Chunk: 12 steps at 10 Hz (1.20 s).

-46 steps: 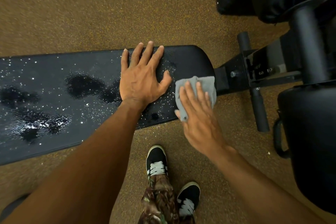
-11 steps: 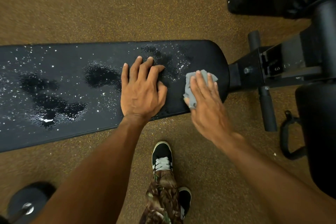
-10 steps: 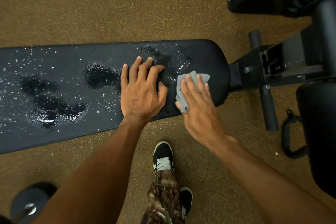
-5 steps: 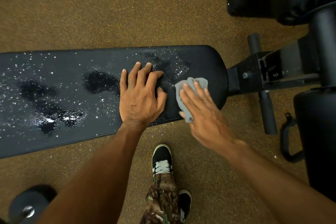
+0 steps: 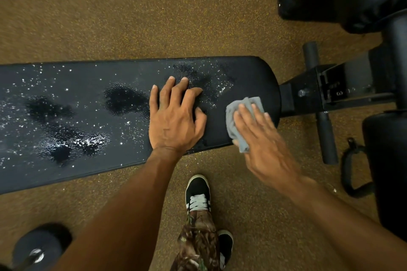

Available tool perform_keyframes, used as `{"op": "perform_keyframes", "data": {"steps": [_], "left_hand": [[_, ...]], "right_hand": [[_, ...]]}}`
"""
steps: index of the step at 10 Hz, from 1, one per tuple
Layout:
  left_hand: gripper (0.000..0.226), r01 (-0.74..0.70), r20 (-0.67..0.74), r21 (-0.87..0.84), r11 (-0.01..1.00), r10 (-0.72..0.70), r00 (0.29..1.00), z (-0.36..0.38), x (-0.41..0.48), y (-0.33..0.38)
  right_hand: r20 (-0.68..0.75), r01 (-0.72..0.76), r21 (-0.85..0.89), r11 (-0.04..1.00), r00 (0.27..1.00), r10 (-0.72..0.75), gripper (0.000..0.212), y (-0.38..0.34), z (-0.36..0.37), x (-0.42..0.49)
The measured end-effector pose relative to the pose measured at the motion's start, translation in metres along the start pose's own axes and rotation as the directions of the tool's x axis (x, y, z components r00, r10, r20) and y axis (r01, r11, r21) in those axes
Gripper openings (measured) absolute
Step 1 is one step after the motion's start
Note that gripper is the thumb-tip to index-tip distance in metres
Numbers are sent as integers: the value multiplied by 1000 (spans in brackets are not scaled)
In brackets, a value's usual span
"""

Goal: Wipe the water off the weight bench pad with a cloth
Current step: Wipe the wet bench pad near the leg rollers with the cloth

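While the left hand [image 5: 176, 121] stays flat on the wet pad [image 5: 88, 86], empty, the right hand [image 5: 264, 145], fingers straight, presses the cloth [image 5: 231, 116] nearer the rounded end than before.

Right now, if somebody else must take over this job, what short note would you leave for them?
Left hand: flat on the pad, holding nothing.
Right hand: straight fingers press the cloth onto the pad near its right end.
Done: the pad around the cloth looks dry.
Left: the wet patch just beyond the left hand, and the puddles with scattered drops over the pad's left part.
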<state>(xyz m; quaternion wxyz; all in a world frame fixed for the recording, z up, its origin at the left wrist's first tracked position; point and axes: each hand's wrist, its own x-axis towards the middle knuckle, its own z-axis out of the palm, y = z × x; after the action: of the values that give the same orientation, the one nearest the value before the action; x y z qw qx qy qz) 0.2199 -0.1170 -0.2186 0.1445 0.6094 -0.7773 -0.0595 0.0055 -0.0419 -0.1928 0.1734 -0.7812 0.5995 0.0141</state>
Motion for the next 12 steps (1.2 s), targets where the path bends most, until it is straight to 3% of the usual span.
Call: {"op": "perform_keyframes", "data": {"steps": [1, 2, 3, 4, 5, 6, 7, 8, 10, 11, 12], "left_hand": [[41, 4, 1, 3, 1000, -4, 1000, 1, 0, 0], [41, 9, 11, 6, 1000, -9, 1000, 1, 0, 1], [42, 9, 13, 3, 1000, -9, 1000, 1, 0, 0], [41, 9, 12, 4, 1000, -9, 1000, 1, 0, 0], [41, 10, 10, 6, 1000, -10, 1000, 2, 0, 0], [41, 12, 0, 5, 1000, -12, 1000, 2, 0, 0], [41, 5, 6, 3, 1000, -5, 1000, 2, 0, 0], [41, 12, 10, -3, 1000, -12, 1000, 1, 1, 0], [40, 15, 4, -7, 1000, -15, 1000, 2, 0, 0], [41, 11, 4, -8, 1000, -11, 1000, 2, 0, -1], [41, 11, 4, -7, 1000, -11, 1000, 1, 0, 0]], "right_hand": [[-38, -172, 41, 984, 984, 174, 74, -2, -5, 28], [-90, -208, 142, 968, 971, 222, 65, -25, -3, 58], [-61, -40, 99, 994, 997, 46, 63, -25, 2, 42], [18, 11, 18, 1000, 1000, -11, 72, -3, -6, 19], [-22, -127, 75, 989, 991, 129, 72, -3, -13, 41], [-89, -155, 154, 976, 981, 170, 66, -23, -13, 75], [-76, -29, 137, 990, 996, 39, 64, -27, -6, 65], [-11, 41, 10, 999, 999, -41, 73, -7, -10, 38], [-87, -146, 129, 981, 984, 158, 66, -15, -15, 79], [-92, -50, 148, 988, 994, 64, 61, -26, -10, 76], [-16, 64, 31, 997, 998, -63, 63, -8, -12, 43]]}}
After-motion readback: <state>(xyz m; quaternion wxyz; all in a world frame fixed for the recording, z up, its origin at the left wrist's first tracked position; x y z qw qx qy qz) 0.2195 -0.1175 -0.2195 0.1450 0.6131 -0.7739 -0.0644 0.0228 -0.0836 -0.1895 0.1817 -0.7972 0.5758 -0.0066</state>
